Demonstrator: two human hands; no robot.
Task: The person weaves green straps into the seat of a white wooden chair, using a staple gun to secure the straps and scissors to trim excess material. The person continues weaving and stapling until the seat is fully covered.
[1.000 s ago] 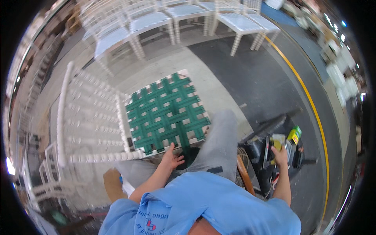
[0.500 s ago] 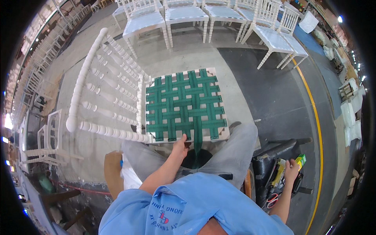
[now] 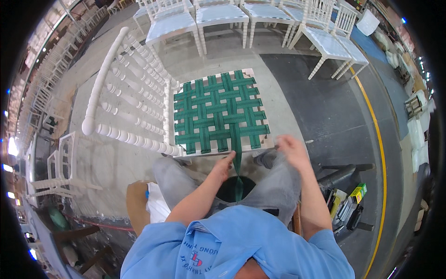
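Note:
A white wooden chair (image 3: pixel 163 148) with turned spindles stands before my knees, its back to the left. Woven green webbing (image 3: pixel 218 108) covers its seat frame. From the seat's near edge, a loose webbing strap (image 3: pixel 237 163) hangs down between my legs toward a dark round opening. My left hand (image 3: pixel 225 166) is closed at that edge, its thumb and fingers pinching at the strap. Motion blurs my right hand (image 3: pixel 293 151), which is raised above my right knee, just right of the seat's near corner. Its fingers look bent, but whether they hold anything is unclear.
At my right sits a dark stand with hand tools (image 3: pixel 346 207) and a green-yellow box (image 3: pixel 358 193). Beyond the seat is a row of white chairs (image 3: pixel 223 19) with pale covered seats. More white chair frames (image 3: pixel 65 162) stand left. A brown carton (image 3: pixel 138 207) is by my left thigh.
My right hand has moved from the tool stand toward the seat's near right corner. My left hand has shifted slightly right, close against the strap. Red-handled scissors no longer show on the stand.

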